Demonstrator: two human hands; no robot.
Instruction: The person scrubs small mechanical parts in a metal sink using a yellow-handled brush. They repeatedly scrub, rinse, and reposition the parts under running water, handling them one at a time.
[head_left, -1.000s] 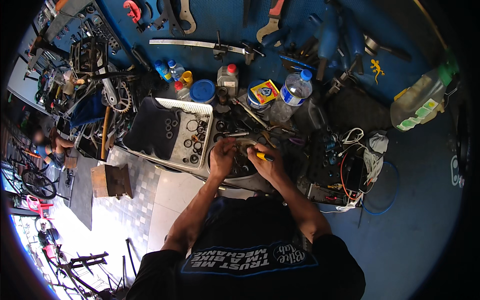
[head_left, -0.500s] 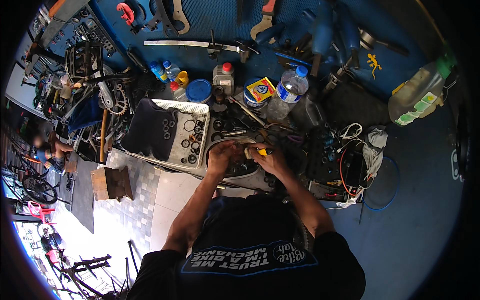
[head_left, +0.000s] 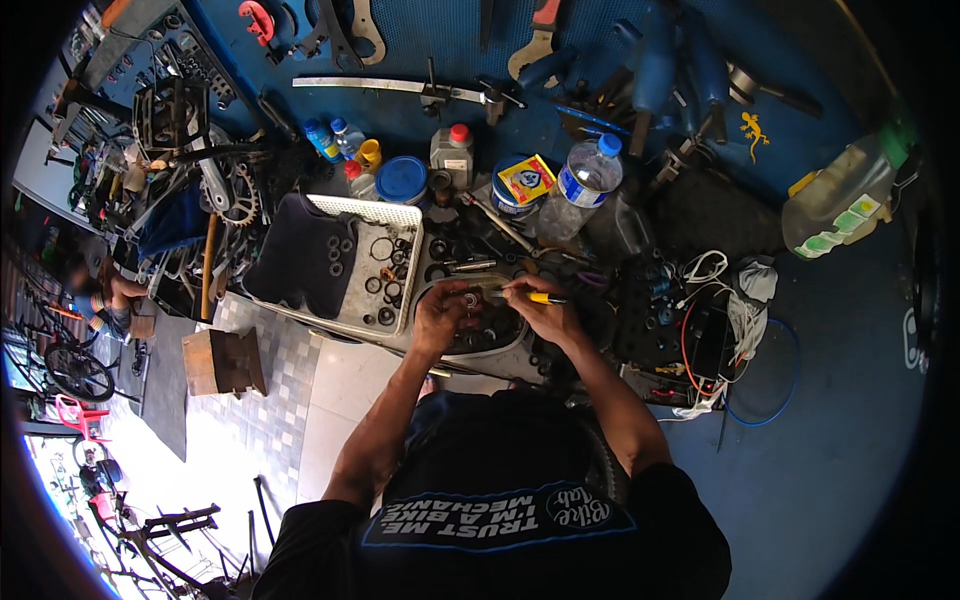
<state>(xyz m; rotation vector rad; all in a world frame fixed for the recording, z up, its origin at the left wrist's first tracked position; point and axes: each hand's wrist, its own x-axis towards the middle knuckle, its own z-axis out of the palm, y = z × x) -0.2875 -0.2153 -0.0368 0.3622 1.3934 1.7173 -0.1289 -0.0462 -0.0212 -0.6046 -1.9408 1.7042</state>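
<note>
My left hand (head_left: 440, 318) is closed over the near-left side of a round basin (head_left: 455, 353) on the bench. At its fingertips is a small ring-shaped metal part (head_left: 471, 299), which looks like a bearing. My right hand (head_left: 548, 317) grips a slim brush with a yellow and black handle (head_left: 546, 298); its pale tip points left at the ring. The hands are a short way apart. Dark small parts lie in the basin below, partly hidden by my fingers.
Left of the basin, a white plastic tray (head_left: 352, 295) holds a dark cloth (head_left: 300, 262) and several rings. Behind stand a grey bottle with a red cap (head_left: 452, 157), a blue-lidded tub (head_left: 401, 181) and a clear blue-capped bottle (head_left: 583, 190). Cables (head_left: 738, 315) lie at right.
The brush has turned in my right hand, its tip now aimed left and more of the handle showing. My left hand has tilted, bringing the ring into view.
</note>
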